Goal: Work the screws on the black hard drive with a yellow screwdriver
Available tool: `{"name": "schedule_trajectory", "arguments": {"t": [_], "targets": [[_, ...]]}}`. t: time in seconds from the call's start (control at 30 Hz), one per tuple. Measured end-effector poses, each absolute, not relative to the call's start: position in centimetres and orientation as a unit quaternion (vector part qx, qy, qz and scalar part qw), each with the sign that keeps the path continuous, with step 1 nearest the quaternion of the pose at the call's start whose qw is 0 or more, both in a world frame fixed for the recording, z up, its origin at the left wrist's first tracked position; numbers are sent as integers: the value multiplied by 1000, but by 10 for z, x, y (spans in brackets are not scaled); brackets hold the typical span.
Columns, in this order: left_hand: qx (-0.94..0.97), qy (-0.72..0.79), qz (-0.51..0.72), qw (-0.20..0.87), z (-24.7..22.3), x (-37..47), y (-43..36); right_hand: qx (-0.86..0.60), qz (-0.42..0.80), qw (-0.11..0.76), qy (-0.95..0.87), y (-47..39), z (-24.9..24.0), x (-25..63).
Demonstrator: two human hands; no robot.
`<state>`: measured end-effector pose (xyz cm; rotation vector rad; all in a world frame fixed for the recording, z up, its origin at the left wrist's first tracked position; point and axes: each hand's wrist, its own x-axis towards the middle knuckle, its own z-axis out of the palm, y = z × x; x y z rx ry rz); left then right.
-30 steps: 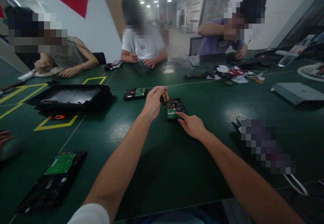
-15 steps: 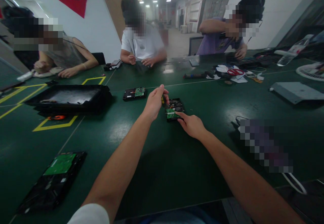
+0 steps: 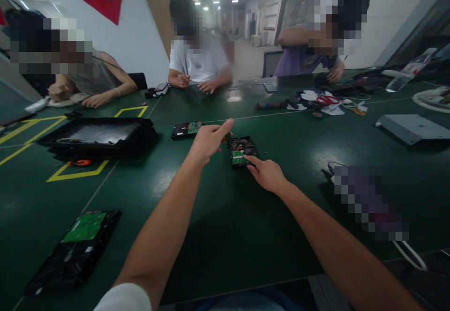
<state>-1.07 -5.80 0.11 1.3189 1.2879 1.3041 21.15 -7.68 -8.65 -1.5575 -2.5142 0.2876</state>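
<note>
A small hard drive (image 3: 242, 150) lies circuit board up on the green table (image 3: 218, 217), in front of me. My left hand (image 3: 207, 141) hovers at the drive's far left corner, closed around a small screwdriver (image 3: 228, 138) with my thumb stretched out. My right hand (image 3: 267, 174) rests on the table at the drive's near right corner. Its index finger touches the drive's near edge and it grips nothing.
A second drive (image 3: 186, 129) lies beyond my left hand, and a black tray (image 3: 98, 135) sits to the left. A larger drive (image 3: 75, 250) lies near left. Red scissors (image 3: 327, 100), a grey box (image 3: 411, 128) and cables are to the right. Three people sit across the table.
My left hand has slid a little left and down from the drive, and its thumb now points out. The screwdriver's yellow part no longer shows. My right hand has stayed in place.
</note>
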Motion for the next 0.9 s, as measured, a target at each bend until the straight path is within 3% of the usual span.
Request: {"name": "schedule_trajectory", "arguments": {"t": [0.1, 0.4, 0.63, 0.9], "targets": [[554, 527, 504, 401, 4, -10, -58, -527, 98, 78, -840, -77, -86, 212], [548, 497, 483, 469, 6, -12, -57, -519, 84, 88, -846, -75, -90, 213], [592, 560, 444, 373, 6, -14, -56, -530, 76, 75, -841, -76, -90, 212], [552, 542, 460, 435, 12, -12, -62, -523, 81, 86, -844, -76, -90, 213]]}}
